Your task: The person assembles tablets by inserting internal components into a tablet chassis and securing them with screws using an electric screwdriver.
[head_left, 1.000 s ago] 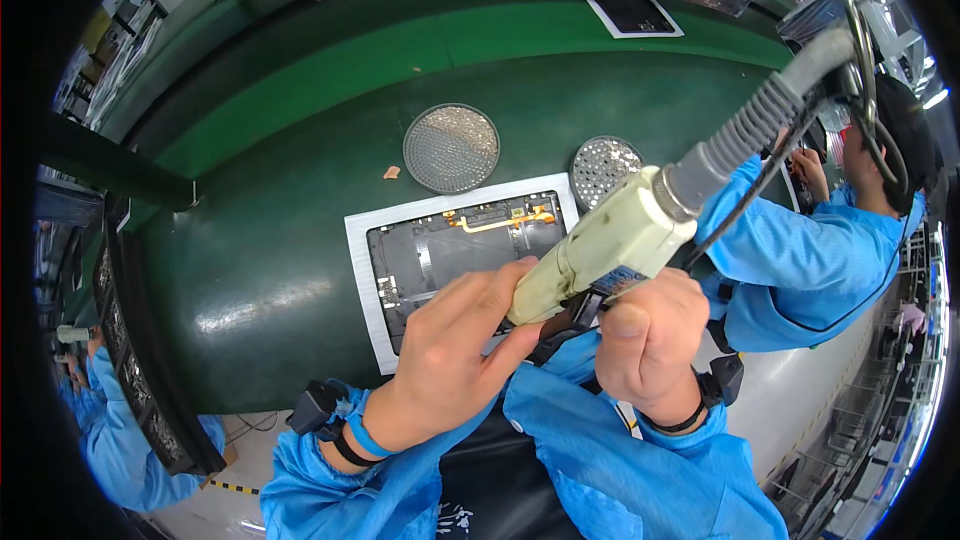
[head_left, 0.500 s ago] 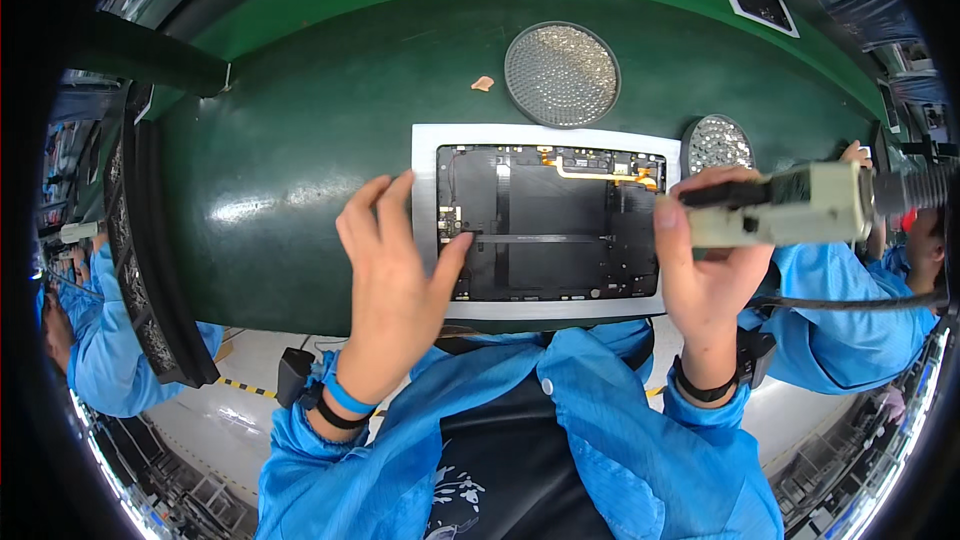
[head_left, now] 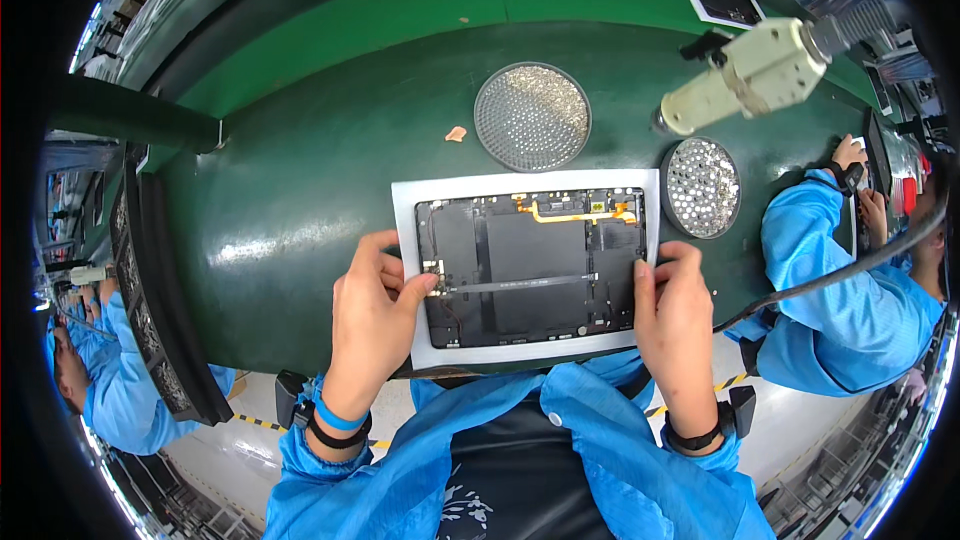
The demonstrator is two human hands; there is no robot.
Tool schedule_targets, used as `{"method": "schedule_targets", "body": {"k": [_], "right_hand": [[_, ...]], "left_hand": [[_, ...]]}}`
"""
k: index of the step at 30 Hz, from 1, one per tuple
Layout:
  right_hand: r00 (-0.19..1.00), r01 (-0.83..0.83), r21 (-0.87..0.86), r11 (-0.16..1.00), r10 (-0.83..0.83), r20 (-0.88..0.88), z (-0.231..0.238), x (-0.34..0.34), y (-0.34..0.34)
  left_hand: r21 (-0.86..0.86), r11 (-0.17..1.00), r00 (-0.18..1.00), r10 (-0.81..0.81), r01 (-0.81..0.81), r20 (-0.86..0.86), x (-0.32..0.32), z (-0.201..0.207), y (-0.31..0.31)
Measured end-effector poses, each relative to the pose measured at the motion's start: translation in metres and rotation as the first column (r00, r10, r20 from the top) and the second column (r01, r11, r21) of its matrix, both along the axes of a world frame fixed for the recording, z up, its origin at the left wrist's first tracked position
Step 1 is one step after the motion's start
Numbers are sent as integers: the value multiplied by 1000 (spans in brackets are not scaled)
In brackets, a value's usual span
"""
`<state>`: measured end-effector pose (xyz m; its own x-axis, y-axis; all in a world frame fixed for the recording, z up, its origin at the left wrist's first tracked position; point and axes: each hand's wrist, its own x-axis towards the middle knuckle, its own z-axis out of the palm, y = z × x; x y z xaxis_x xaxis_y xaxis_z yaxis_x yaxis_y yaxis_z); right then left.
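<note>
An opened tablet (head_left: 535,245) lies in front of me, its dark inside facing up, with an orange flex cable (head_left: 560,217) along the far right part. Beneath it is a white sheet or backing (head_left: 402,230) that shows as a border all round. My left hand (head_left: 378,315) grips the left edge, thumb on the tablet near a small light-coloured board and fingers at the sheet's outer side. At the right edge, my right hand (head_left: 675,310) does the same, thumb on top. A pale electric screwdriver (head_left: 745,90) is beyond my right hand, out of my grasp.
Two round dimpled dishes with small metal parts, a larger one (head_left: 533,118) and a smaller one (head_left: 702,188), are beyond the tablet. An orange-pink scrap (head_left: 456,134) lies left of them. A cable (head_left: 830,285) runs at right. Co-workers in blue sleeves (head_left: 835,270) sit at both sides.
My right hand has let go of the electric screwdriver, which is now farther away at the upper right, and has taken the tablet's right edge. My left hand stays on the left edge.
</note>
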<state>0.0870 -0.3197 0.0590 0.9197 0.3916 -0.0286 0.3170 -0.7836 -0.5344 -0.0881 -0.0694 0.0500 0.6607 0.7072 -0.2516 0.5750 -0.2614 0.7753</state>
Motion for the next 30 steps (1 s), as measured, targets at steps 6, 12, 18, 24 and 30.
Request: {"method": "schedule_targets", "body": {"k": [6,12,18,24,30], "right_hand": [[980,-174,-9,985,172,-101,3,15,2],[978,-193,399,897,209,3,45,23,122],[972,-236,452,860,214,99,19,102,360],[983,-167,235,958,179,-29,5,115,468],[851,234,-54,971,-177,494,9,304,437]], "left_hand": [[-10,1000,976,-16,18,216,-15,0,10],[59,972,879,178,-227,443,-13,49,95],[581,578,681,-60,-573,730,23,-9,140],[492,868,799,-250,-65,546,28,-24,122],[549,836,791,-345,14,506,26,-20,112]]}}
